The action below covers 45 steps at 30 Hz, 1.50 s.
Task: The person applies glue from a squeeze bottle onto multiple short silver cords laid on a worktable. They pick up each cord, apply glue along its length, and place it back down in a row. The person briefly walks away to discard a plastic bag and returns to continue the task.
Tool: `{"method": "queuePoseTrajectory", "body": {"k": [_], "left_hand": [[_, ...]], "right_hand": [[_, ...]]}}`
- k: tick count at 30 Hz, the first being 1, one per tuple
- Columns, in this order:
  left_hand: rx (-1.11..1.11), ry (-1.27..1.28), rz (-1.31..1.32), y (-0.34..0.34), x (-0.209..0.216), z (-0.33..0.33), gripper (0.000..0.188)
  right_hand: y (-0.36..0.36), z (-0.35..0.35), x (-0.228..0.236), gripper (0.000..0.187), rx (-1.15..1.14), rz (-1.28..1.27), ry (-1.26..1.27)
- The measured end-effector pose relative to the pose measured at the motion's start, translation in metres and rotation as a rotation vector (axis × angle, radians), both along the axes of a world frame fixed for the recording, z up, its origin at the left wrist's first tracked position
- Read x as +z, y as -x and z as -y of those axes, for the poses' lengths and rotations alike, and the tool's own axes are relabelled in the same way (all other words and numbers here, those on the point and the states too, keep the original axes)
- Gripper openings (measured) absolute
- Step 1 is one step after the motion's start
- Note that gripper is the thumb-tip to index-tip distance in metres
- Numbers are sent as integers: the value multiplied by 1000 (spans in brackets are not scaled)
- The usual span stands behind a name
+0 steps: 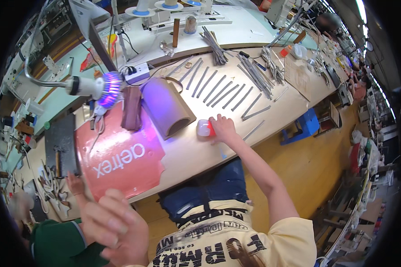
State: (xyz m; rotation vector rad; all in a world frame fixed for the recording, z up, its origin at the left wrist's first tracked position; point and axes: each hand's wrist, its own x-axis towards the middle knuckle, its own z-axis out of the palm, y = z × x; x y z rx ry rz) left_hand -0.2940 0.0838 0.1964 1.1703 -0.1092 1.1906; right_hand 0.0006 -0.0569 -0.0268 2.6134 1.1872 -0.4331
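Note:
On the light wooden tabletop, my right hand (223, 127) has its fingers round the red end of a small whitish plastic bottle (203, 128), which lies near the table's front edge. My left hand (118, 229) is raised close to the camera at the lower left. Its fingers are loosely bent, somewhat blurred, and nothing shows in them. Beyond my right hand, several narrow grey strips (225, 94) are spread out in a row. To the left of the bottle stands a brown, arched, hollow form (167, 107).
A red printed sheet (120, 155) covers the table's left part, with a brown pouch (131, 109) at its far edge. A lit lamp (107, 89) hangs above. Bundled strips (214, 46) lie farther back. At left, a co-worker's hand (75, 183) is near a hammer (58, 162). A blue stool (300, 127) stands right.

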Motion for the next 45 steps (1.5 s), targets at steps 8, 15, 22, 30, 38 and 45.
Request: {"method": "queuePoseTrajectory", "body": {"k": [8,15,22,30,38,45], "left_hand": [[35,-937,-517,-82,-162,63,24],[47,-799,-897,-170,-273,130,41],[-52,-945,-1008,-247,-285,168,41],[-29,-1079,-1084,-264,-294,158,22],[14,-907,-1245,-198,-257,98,30],[-50,-905,-1021,-243,-281,136,28]], "right_hand": [[-82,28,4,64,-40,-550,-490],[-115,175,-13,78,-477,-937,-1735],[-111,270,-60,85,-800,-756,-2111],[-114,232,-60,74,-778,-550,-2179],[-112,181,-60,78,-683,-527,-2020],[-83,171,-43,80,-797,-117,-1897]]}}
